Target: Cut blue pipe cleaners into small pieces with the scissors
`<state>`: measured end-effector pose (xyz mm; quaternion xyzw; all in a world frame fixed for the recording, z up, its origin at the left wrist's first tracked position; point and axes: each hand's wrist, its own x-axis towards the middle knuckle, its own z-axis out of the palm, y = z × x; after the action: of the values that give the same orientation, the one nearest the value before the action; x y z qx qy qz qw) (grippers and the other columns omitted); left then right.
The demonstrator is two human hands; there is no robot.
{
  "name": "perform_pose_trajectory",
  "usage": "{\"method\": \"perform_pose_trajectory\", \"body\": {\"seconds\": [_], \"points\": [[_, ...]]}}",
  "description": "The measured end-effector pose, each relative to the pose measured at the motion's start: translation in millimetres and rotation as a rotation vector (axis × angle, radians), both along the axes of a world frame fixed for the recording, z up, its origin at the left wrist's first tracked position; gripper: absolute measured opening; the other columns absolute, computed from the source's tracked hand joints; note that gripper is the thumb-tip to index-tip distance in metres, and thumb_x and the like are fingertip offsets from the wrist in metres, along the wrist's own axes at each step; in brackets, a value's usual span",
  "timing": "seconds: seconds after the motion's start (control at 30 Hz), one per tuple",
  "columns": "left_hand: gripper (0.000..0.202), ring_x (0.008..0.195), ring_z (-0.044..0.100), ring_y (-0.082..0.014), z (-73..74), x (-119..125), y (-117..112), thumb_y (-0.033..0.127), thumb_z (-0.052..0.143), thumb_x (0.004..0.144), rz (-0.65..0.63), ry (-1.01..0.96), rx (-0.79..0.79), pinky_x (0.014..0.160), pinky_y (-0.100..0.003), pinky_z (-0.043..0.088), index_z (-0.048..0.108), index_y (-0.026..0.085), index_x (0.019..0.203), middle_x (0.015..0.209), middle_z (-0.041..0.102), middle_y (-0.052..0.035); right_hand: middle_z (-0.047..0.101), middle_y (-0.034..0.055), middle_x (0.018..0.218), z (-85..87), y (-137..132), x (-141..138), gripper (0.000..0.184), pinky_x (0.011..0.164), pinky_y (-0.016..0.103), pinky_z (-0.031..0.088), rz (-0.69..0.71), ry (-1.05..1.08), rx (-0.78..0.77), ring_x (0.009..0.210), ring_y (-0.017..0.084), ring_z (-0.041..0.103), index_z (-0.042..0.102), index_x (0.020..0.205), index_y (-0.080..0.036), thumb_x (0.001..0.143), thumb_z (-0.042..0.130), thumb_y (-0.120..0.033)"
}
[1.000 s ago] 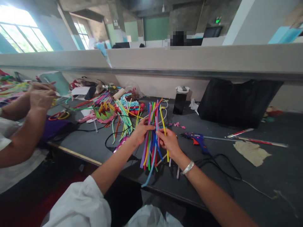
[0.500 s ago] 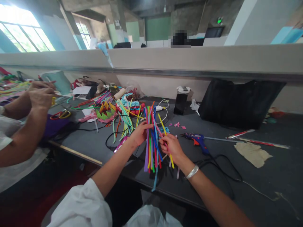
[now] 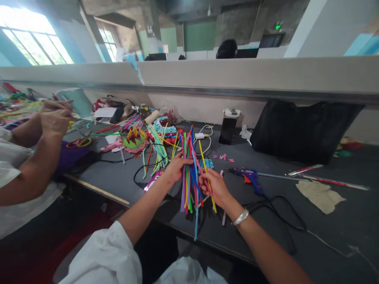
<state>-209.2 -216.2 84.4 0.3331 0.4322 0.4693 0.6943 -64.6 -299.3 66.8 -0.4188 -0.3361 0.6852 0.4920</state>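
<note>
A bunch of many-coloured pipe cleaners (image 3: pixel 187 185) stands upright in my left hand (image 3: pixel 175 167), whose thumb and fingers close round its upper part. To the right of the bunch, my right hand (image 3: pixel 214 185) is closed on a yellow pipe cleaner (image 3: pixel 201 148) and a pink one. The yellow one sticks out above and below the fingers. A light blue pipe cleaner (image 3: pixel 196 227) hangs lower than the others. Behind my hands lie a small light blue fuzzy piece (image 3: pixel 207 163) and several pink bits (image 3: pixel 223 157) on the dark table.
At right lie a blue glue gun (image 3: pixel 250 179) with its cord, a beige cloth (image 3: pixel 319 195) and a black bag (image 3: pixel 302 132). A cup (image 3: pixel 230 122) stands at the back. More pipe cleaners (image 3: pixel 158 146) lie at left. Another person's hands (image 3: pixel 56 116) work at far left, near scissors (image 3: pixel 79 142).
The view has shifted slightly, so the scene sits a little differently. Both hands keep their hold; the yellow pipe cleaner stands slightly more upright beside the bunch.
</note>
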Motion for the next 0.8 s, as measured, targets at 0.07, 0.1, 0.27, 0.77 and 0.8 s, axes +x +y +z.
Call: {"method": "perform_pose_trajectory", "body": {"seconds": [0.07,0.1,0.27,0.77,0.8], "points": [[0.05,0.063,0.069,-0.0207,1.0,0.9,-1.0,0.0,0.072,0.049,-0.003,-0.026,-0.002,0.063,-0.033,0.057,0.058,0.014,0.095,0.074,0.072,-0.0053,0.056,-0.0053,0.06,-3.3,-0.2,-1.3,0.023,0.032,0.016,0.03,-0.011,-0.027,0.016,0.042,0.007,0.047,0.051,0.082,-0.021,0.072,0.06,-0.039],[0.05,0.065,0.069,-0.0215,1.4,1.7,-1.6,0.0,0.073,0.05,0.005,-0.032,-0.004,0.065,-0.033,0.058,0.058,0.014,0.095,0.074,0.072,-0.0061,0.057,-0.0045,0.063,-4.6,-0.3,-1.8,0.026,0.033,0.017,0.031,-0.012,-0.034,0.023,0.044,0.008,0.048,0.052,0.083,-0.02,0.074,0.061,-0.043],[0.045,0.072,0.071,-0.0222,-0.9,7.3,-4.4,0.003,0.074,0.054,0.054,-0.056,0.022,0.071,-0.034,0.058,0.06,0.013,0.096,0.074,0.072,-0.0062,0.049,-0.0081,0.056,-10.1,-1.8,-3.4,0.036,0.03,0.015,0.022,-0.015,-0.129,0.066,0.039,0.005,0.042,0.051,0.08,-0.021,0.071,0.067,-0.052],[0.034,0.069,0.07,-0.0206,-4.4,2.4,-10.1,-0.001,0.049,0.061,-0.25,-0.155,-0.27,0.071,-0.032,0.058,0.066,0.01,0.088,0.073,0.072,-0.0078,0.045,-0.0089,0.057,-10.4,5.4,9.4,0.03,0.033,0.016,0.017,-0.203,-0.047,-0.011,0.037,0.002,0.032,0.052,0.077,-0.019,0.067,0.068,-0.042],[0.033,0.067,0.07,-0.0203,-4.2,1.2,-10.5,0.0,0.049,0.062,-0.254,-0.152,-0.282,0.071,-0.032,0.058,0.066,0.01,0.089,0.073,0.072,-0.0077,0.044,-0.009,0.056,-11.3,5.1,8.4,0.031,0.033,0.016,0.017,-0.213,-0.059,-0.003,0.037,0.002,0.032,0.051,0.075,-0.019,0.067,0.069,-0.043]]}}
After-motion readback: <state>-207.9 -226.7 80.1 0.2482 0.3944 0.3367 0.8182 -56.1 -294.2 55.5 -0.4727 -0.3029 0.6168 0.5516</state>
